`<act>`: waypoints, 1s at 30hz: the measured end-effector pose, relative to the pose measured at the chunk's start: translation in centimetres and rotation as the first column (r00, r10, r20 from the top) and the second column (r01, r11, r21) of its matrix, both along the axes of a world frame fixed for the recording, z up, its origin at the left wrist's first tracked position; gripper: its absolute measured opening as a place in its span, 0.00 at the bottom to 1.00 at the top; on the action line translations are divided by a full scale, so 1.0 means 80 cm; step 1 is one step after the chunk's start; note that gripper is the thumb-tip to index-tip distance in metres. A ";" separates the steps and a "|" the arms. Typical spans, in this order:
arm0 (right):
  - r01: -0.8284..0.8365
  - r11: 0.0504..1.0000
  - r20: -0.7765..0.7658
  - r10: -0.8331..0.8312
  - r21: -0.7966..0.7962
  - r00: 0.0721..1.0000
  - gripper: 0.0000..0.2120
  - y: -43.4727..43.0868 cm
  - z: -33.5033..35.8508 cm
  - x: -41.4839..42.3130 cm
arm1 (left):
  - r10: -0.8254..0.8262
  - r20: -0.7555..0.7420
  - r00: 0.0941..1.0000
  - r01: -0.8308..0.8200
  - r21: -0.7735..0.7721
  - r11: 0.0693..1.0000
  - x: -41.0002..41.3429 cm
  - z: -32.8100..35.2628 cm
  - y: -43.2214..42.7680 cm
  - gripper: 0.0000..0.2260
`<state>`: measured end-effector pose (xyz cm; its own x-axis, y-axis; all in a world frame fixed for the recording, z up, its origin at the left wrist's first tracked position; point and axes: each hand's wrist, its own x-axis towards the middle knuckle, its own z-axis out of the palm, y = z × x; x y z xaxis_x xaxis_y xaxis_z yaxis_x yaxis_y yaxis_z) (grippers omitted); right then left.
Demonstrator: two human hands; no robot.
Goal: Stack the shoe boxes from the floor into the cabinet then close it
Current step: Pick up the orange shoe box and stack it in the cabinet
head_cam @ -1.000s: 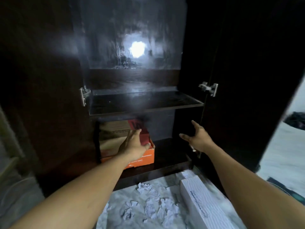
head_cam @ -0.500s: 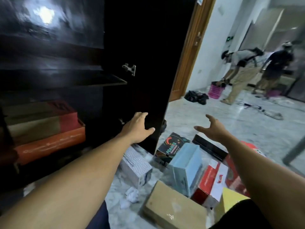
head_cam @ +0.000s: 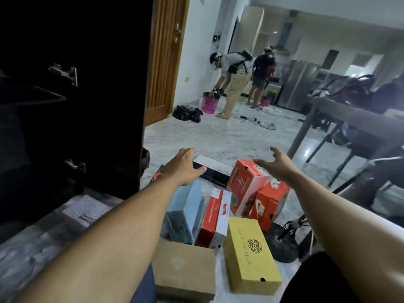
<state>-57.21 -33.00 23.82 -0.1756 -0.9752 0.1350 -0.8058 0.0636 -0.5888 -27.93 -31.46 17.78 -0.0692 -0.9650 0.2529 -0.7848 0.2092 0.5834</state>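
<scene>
1. Both arms reach out over a heap of shoe boxes on the marble floor [head_cam: 218,138], beside the dark cabinet [head_cam: 87,95], whose door stands open.
2. The left hand [head_cam: 182,167] is empty, fingers spread, above a black box [head_cam: 215,171] and a pale blue box [head_cam: 188,206].
3. The right hand [head_cam: 278,165] is empty too, fingers apart, over two orange boxes [head_cam: 247,184].
4. Nearer lie a red-and-white box [head_cam: 215,217], a yellow box [head_cam: 251,254] and a brown box [head_cam: 185,267].
5. A white box [head_cam: 87,212] lies by the cabinet's foot.
6. Two people [head_cam: 236,71] stand far off, near a dark desk [head_cam: 349,119].
</scene>
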 end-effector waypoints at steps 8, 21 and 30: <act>0.176 0.984 0.190 -0.180 0.037 0.965 0.51 -0.029 -0.070 -0.116 | -0.119 0.013 0.993 0.117 0.107 0.987 -0.097 -0.059 -0.062 0.36; 0.220 0.973 0.204 -0.231 0.076 0.951 0.39 -0.144 -0.183 -0.281 | -0.301 0.093 0.949 0.272 0.240 0.932 -0.308 -0.200 -0.177 0.31; 0.218 0.972 0.265 -0.234 0.088 0.935 0.36 -0.229 -0.259 -0.331 | -0.319 0.033 0.947 0.304 0.221 0.927 -0.426 -0.269 -0.269 0.31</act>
